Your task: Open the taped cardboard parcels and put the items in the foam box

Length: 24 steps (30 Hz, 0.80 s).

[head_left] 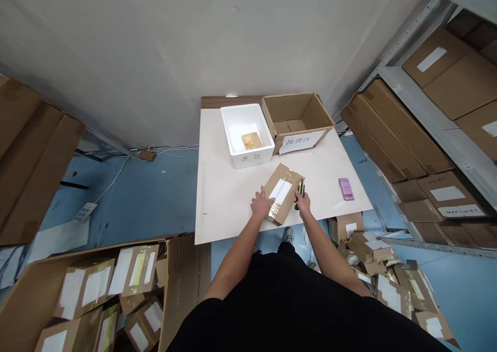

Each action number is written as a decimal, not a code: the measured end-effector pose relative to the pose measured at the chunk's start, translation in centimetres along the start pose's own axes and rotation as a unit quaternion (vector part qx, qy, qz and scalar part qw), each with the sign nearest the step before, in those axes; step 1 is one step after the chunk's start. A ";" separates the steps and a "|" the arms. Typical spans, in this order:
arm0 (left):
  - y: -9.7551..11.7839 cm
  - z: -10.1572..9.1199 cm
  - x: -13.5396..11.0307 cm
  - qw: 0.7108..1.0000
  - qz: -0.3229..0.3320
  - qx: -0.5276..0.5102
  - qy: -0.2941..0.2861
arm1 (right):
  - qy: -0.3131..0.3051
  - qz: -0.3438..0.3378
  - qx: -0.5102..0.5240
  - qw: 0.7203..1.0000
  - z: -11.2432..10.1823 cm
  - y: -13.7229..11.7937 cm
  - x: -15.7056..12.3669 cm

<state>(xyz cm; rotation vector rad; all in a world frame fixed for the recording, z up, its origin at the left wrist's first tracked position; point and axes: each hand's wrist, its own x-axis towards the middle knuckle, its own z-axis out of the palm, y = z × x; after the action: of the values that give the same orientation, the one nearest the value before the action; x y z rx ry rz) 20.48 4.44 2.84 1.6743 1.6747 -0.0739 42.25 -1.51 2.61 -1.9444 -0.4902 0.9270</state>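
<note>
A taped cardboard box [289, 194] with a white label lies at a slant near the front edge of the white table [223, 207]. My left hand [262, 204] rests on the box's left side with its fingers spread. In my right hand [303, 204] is a black and yellow utility knife [300, 193], held upright against the right side of the box. Whether its blade is out is too small to tell. Behind the box stand a white foam bin [252, 158] with a small golden-brown packet [252, 141] inside, and an open cardboard carton [276, 141] with a handwritten paper sign.
A blurred purple item [346, 189] lies on the table's right side. At lower left, a large carton [184, 284] holds several taped boxes. Opened boxes [392, 292] pile up on the floor at right, below a shelf rack [430, 116] stacked with cartons. A wall rises behind the table.
</note>
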 end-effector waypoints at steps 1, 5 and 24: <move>-0.7 -0.9 0.7 1.000 -0.005 -0.012 -0.005 | -0.015 -0.004 0.019 1.000 0.9 -0.4 -0.6; -5.1 -5.4 3.4 0.995 -0.044 -0.088 -0.015 | -0.156 -0.028 0.128 0.979 4.0 -3.5 -1.0; -13.5 -5.6 -0.8 0.963 -0.054 -0.265 -0.002 | -0.329 -0.006 0.110 0.938 12.2 -6.3 -3.3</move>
<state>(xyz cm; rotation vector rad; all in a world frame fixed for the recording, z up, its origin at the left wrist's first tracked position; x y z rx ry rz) 6.01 4.84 1.10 1.1792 1.6023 0.2961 30.92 6.43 5.55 -1.3967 -0.7378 1.5587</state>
